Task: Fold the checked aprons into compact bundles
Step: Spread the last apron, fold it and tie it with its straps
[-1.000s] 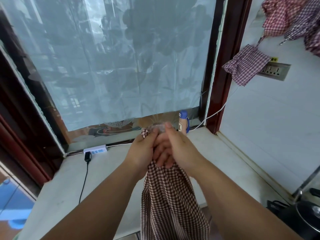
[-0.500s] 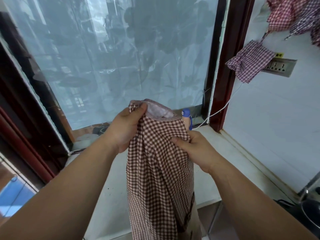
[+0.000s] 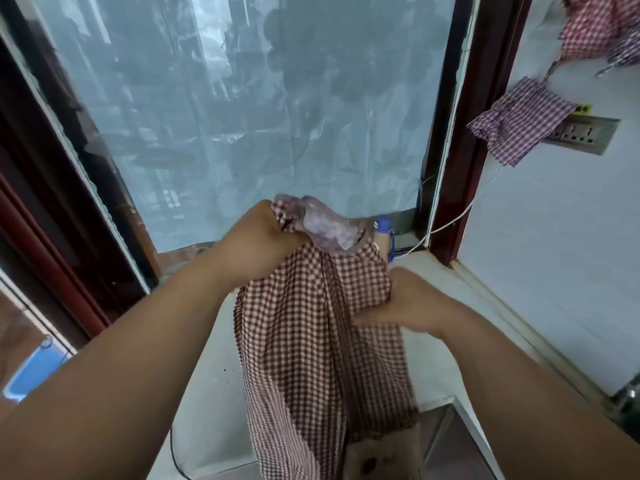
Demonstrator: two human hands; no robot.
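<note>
A brown-and-white checked apron point(image 3: 311, 334) hangs in front of me over the white sill. My left hand point(image 3: 256, 244) grips its bunched top edge, where the pale lining shows. Lower and to the right, my right hand point(image 3: 412, 299) pinches the apron's right side. The cloth's lower part drops out of view at the bottom. More checked aprons point(image 3: 519, 123) hang on the right wall, one in front of the wall socket and others point(image 3: 595, 26) at the top corner.
A white sill point(image 3: 214, 386) runs below a window covered with translucent film point(image 3: 242, 116), framed in dark red wood point(image 3: 478, 98). A blue-topped object point(image 3: 382, 225) and a white cable point(image 3: 450, 223) sit at the window's right corner. A wall socket point(image 3: 585, 131) is on the right wall.
My hands, clasped together on the apron's top a second ago, have drawn apart: the left hand lifted the top edge while the right slid down the apron's right side.
</note>
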